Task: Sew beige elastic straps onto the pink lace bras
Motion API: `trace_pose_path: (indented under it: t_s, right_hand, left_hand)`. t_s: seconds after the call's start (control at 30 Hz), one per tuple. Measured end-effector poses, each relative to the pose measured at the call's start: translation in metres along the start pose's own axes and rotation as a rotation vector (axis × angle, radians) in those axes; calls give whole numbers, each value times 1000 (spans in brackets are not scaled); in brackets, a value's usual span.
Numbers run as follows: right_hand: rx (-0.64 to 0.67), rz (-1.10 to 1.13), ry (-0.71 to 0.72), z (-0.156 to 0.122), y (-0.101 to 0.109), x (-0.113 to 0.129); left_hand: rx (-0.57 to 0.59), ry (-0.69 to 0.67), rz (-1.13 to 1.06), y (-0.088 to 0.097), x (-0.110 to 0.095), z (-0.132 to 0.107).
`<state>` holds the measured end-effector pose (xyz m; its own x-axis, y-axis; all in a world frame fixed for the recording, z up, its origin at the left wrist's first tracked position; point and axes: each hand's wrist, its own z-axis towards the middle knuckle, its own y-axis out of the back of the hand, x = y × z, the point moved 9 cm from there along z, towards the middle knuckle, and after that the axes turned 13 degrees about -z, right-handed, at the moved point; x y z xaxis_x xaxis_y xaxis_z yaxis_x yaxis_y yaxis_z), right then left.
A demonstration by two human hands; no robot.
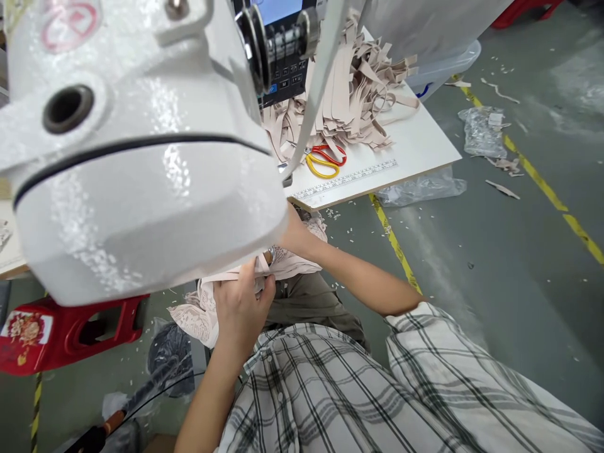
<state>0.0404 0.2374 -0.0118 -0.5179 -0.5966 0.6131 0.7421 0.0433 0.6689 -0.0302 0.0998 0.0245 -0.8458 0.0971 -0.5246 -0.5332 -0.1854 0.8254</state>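
The lace (297, 267) lies in the lower middle of the frame, just under the white machine (155, 207) filling the upper left. The left hand (241, 307) pinches its near edge between thumb and fingers; the right hand (297, 234) reaches it from the right, fingers hidden behind the machine, so their state cannot be told. Upper centre, strips (342, 94), scissors (325, 176) and a ruler (346, 179) lie on the desk (419, 148).

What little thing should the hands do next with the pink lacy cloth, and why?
Maybe the left hand should gently smooth the lacy cloth: it hangs in loose folds beside that hand, close to the sewing machine, and folds might get caught. I'd go slowly, because the machine hides the fingers of the right hand.
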Motion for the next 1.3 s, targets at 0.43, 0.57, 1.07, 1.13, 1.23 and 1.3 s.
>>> trace_pose_path:
  t_s: [0.43,0.57,1.07,1.13,1.23,1.3]
  right_hand:
    - [-42,207,-141,0,15,-7]
    - [-46,215,-175,-1,13,-12]
    - [111,526,-341,-75,21,-10]
    - [244,485,-348,-98,23,0]
    - [314,507,-463,-127,32,3]
    - [285,582,-550,-138,41,-1]
  left_hand:
    - [2,-30,-19,2,-3,-2]
    - [12,-23,-35,0,-5,0]
    - [-154,-55,-82,-17,-5,-37]
    - [-130,-145,-61,-31,-28,-50]
    - [-42,-215,-124,-47,-50,-70]
    - [112,-144,-307,-55,-47,-75]
